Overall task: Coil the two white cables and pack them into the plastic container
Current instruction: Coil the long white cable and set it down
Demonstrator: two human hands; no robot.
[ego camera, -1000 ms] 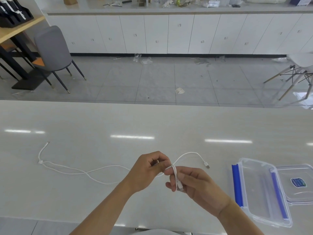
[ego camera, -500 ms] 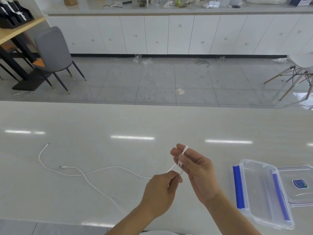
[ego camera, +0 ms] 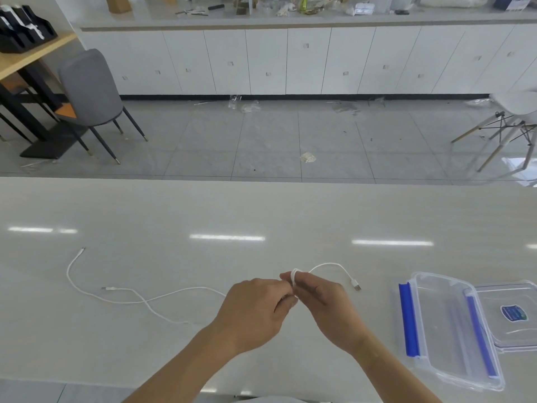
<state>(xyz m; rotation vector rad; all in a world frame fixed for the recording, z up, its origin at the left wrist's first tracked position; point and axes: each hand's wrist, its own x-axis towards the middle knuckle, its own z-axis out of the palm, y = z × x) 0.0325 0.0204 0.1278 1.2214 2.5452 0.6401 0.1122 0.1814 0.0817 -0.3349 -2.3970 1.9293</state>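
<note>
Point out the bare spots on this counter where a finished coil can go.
Bare: the far strip of the pale counter, and the patch between the right hand and the clear plastic container. Crowded: the left, where the loose white cables sprawl.

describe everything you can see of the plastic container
The container is a clear, shallow, rectangular plastic box with rounded corners and a blue clip along each long side. It lies open and looks empty on the table, to the right of the right hand, touching neither hand. Its clear lid, which bears a blue label, lies against its far right side.
</note>
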